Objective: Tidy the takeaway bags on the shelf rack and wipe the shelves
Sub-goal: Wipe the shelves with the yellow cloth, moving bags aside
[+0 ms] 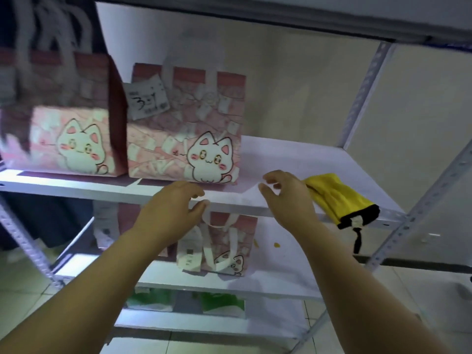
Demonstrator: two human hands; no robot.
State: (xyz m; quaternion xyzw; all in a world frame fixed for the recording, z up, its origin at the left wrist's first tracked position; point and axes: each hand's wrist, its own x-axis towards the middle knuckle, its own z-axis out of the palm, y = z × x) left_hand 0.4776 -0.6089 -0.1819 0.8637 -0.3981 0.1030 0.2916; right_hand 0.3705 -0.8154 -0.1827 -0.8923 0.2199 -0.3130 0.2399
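Two pink takeaway bags with a white cat print stand side by side on the white shelf [293, 159]: the left bag [63, 118] and the right bag [186, 129], which carries a paper receipt. My left hand [171, 210] hovers at the shelf's front edge just below the right bag, fingers loosely curled, holding nothing. My right hand [288, 198] is a little to the right, fingers apart and empty. A yellow cloth [337, 198] with a black hem lies on the shelf right beside that hand.
On the shelf below sits another pink cat bag [224, 249], with yellow crumbs [275, 244] to its right. Green-and-white bags [184, 302] stand on the lowest shelf. Perforated metal uprights [365, 93] frame the rack at right. The floor is tiled.
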